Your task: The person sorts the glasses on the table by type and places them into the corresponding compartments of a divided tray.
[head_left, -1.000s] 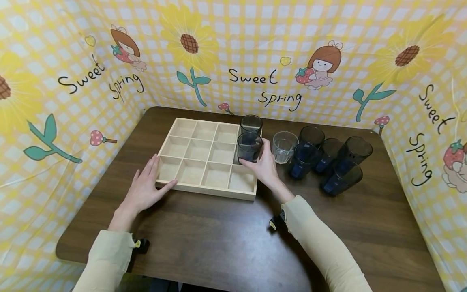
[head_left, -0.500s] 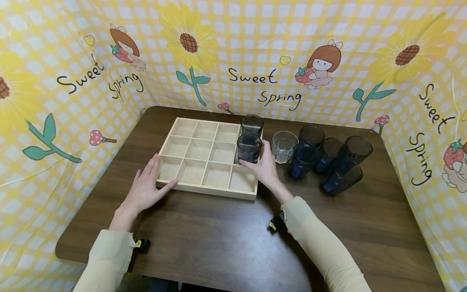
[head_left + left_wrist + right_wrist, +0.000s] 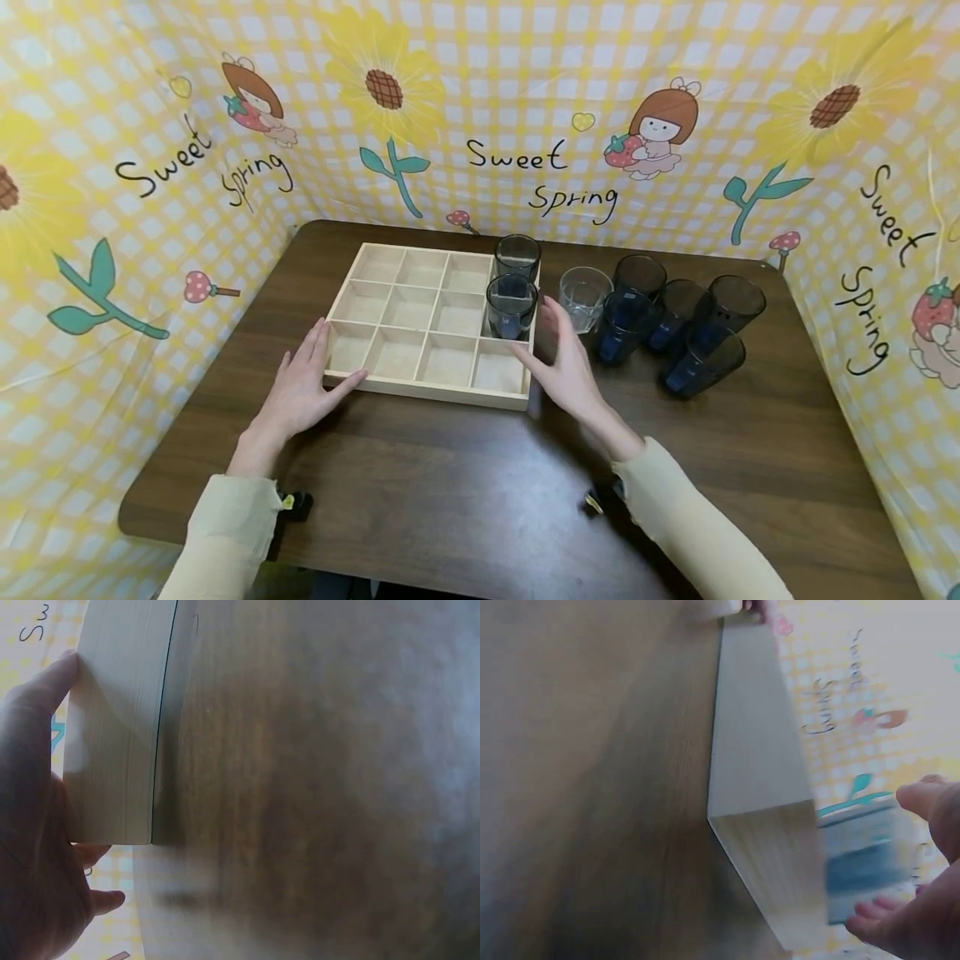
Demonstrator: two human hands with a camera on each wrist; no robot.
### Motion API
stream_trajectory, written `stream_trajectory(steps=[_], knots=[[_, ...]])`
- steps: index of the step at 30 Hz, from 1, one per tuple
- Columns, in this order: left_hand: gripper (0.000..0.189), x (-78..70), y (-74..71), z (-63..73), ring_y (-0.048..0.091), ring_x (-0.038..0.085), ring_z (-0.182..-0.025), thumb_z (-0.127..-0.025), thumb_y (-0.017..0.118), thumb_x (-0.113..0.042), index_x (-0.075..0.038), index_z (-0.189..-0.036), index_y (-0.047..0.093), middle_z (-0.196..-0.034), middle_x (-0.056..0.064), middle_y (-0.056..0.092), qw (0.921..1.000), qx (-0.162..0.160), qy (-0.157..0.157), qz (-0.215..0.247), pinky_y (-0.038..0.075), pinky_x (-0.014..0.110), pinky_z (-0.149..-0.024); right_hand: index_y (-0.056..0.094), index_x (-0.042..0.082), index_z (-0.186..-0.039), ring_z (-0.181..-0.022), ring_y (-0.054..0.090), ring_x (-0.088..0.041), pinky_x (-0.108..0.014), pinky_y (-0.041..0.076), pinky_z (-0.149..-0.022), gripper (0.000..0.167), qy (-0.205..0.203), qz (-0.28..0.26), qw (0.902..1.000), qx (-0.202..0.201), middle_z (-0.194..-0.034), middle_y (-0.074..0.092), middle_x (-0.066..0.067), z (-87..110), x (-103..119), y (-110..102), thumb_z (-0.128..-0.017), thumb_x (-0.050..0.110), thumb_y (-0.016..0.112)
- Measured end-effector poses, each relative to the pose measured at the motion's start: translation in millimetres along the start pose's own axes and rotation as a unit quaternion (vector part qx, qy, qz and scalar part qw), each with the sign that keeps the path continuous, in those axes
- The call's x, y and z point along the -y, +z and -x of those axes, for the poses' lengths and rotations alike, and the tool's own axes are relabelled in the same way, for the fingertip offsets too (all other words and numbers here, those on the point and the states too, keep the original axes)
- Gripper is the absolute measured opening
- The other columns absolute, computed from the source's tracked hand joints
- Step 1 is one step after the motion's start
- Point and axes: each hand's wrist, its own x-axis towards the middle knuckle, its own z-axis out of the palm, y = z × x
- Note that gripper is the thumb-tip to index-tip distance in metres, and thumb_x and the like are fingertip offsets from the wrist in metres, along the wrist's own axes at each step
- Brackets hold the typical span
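Observation:
A light wooden tray (image 3: 427,391) divided into small compartments lies on the table. My left hand (image 3: 296,387) rests at its front left corner, fingers straight along the left side and thumb on the front rim; the left wrist view shows the thumb tip at the edge of the tray wall (image 3: 116,750). In the right column, a dark tinted drinking glass (image 3: 513,308) stands upright in the middle compartment, and a similar glass (image 3: 517,250) stands behind it. Just right of the nearer glass, my right hand (image 3: 570,371) has its thumb and fingers spread, holding nothing.
A clear glass (image 3: 585,302) stands right of the tray. Beyond it, several dark blue-tinted glasses (image 3: 703,367) are grouped close together on the brown table (image 3: 450,483). A patterned yellow checked cloth (image 3: 525,75) hangs round the back and sides.
My right hand has let go of the nearer tinted glass and drawn back to the right and towards me. The glass stays in its compartment. My left hand has stayed put.

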Motion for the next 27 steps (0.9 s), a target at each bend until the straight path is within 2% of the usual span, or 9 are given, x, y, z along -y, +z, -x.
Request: stream_trajectory(steps=[1, 3, 7, 10, 14, 19, 27], knots=[[0.115, -0.1, -0.4, 0.1, 0.016, 0.053, -0.169, -0.106, 0.058, -0.069, -0.003, -0.175, -0.007, -0.186, 0.024, -0.001, 1.0000, 0.000, 0.000, -0.001, 0.013, 0.085, -0.128, 0.041, 0.003, -0.166, -0.149, 0.056, -0.045, -0.064, 0.046, -0.124, 0.081, -0.006, -0.010, 0.9999, 0.010, -0.160, 0.057, -0.026, 9.6, 12, -10, -0.098, 0.017, 0.083], [0.116, -0.4, -1.2, 0.6, 0.015, 0.053, -0.169, -0.106, 0.058, -0.069, -0.003, -0.175, -0.007, -0.185, 0.024, -0.001, 1.0000, 0.000, -0.001, -0.001, 0.012, 0.085, -0.128, 0.047, 0.000, -0.160, -0.144, 0.062, -0.042, -0.057, 0.051, -0.122, 0.070, -0.034, -0.028, 0.9989, 0.015, -0.155, 0.063, -0.024, 25.7, 19, -27, -0.099, 0.007, 0.081], [0.115, -0.4, -1.2, 0.5, 0.016, 0.054, -0.169, -0.106, 0.058, -0.068, -0.003, -0.175, -0.007, -0.185, 0.024, -0.002, 1.0000, -0.002, 0.001, -0.001, 0.013, 0.086, -0.127, 0.057, -0.005, -0.151, -0.135, 0.070, -0.030, -0.034, 0.056, -0.118, 0.061, -0.088, -0.074, 0.9933, -0.001, -0.146, 0.071, -0.018, 50.8, 19, -57, -0.094, -0.011, 0.078], [0.116, -0.4, 0.6, 0.4, 0.017, 0.055, -0.168, -0.106, 0.058, -0.068, -0.003, -0.175, -0.008, -0.185, 0.024, -0.002, 1.0000, -0.001, 0.003, 0.000, 0.014, 0.087, -0.126, 0.061, -0.007, -0.148, -0.132, 0.072, -0.017, -0.022, 0.055, -0.115, 0.058, -0.106, -0.091, 0.9898, -0.025, -0.143, 0.074, -0.006, 65.9, 15, -80, -0.092, -0.019, 0.074], [0.116, -1.1, 2.5, 0.6, 0.018, 0.055, -0.168, -0.106, 0.058, -0.068, -0.003, -0.175, -0.008, -0.186, 0.023, -0.003, 1.0000, 0.003, 0.001, 0.001, 0.015, 0.087, -0.126, 0.065, -0.008, -0.141, -0.126, 0.074, -0.008, -0.018, 0.056, -0.110, 0.051, -0.091, -0.084, 0.9911, -0.047, -0.138, 0.077, 0.005, 84.7, 8, -107, -0.093, -0.021, 0.072], [0.116, -2.6, 2.2, 0.5, 0.018, 0.055, -0.168, -0.106, 0.058, -0.068, -0.001, -0.175, -0.007, -0.185, 0.024, -0.003, 1.0000, 0.002, -0.001, 0.002, 0.015, 0.086, -0.126, 0.073, -0.009, -0.124, -0.113, 0.077, -0.004, -0.014, 0.059, -0.102, 0.035, -0.073, -0.052, 0.9935, -0.070, -0.124, 0.081, 0.001, 102.4, -5, -129, -0.092, -0.021, 0.073], [0.116, -2.8, 1.2, 0.7, 0.018, 0.054, -0.168, -0.106, 0.059, -0.068, -0.002, -0.175, -0.008, -0.186, 0.023, -0.003, 1.0000, 0.003, -0.003, 0.005, 0.014, 0.086, -0.127, 0.080, -0.003, -0.107, -0.098, 0.073, 0.007, -0.006, 0.055, -0.091, 0.028, -0.053, 0.009, 0.9940, -0.096, -0.103, 0.082, 0.011, 117.5, -30, -155, -0.086, -0.021, 0.079]])
